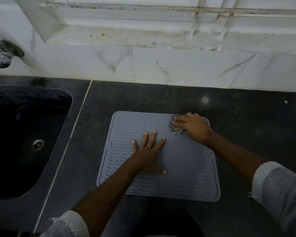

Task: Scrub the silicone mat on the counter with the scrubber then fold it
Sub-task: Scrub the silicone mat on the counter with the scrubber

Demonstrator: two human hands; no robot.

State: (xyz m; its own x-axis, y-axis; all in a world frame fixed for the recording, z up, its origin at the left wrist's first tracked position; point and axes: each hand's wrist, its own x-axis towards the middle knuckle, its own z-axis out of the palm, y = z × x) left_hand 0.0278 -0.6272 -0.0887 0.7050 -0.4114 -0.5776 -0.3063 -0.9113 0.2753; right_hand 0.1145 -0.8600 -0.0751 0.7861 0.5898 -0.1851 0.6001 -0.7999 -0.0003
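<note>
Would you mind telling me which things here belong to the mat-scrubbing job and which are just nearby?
In the job: silicone mat, flat on the counter; scrubber, gripped by the right hand; left hand, pressed flat on the mat.

Just nearby: sink, tap, window sill.

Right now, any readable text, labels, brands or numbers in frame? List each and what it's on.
None readable.
silicone mat: only moulded wavy ridges, no lettering.
scrubber under the right hand: checked pattern, no label.
tap and sink: no markings visible.
</note>
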